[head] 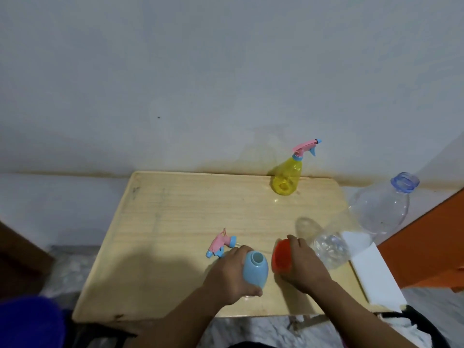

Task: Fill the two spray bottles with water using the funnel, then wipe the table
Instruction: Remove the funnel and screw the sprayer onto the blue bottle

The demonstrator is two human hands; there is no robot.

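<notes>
My left hand (229, 277) grips a light blue spray bottle (255, 270) that stands upright near the table's front, its neck open and uncapped. Its pink and blue spray head (222, 243) lies on the wooden table (163, 222) just behind that hand. My right hand (305, 266) holds the red funnel (282, 257) right beside the blue bottle. A yellow spray bottle (286, 175) with its pink sprayer on stands at the back of the table. A large clear water bottle (371, 217), uncapped, leans at the table's right edge.
A white board or box (371, 272) lies at the table's right side, with an orange surface (426, 237) beyond it. A wall rises directly behind the table. A white cloth with a dark strap (406, 327) sits at the front right corner.
</notes>
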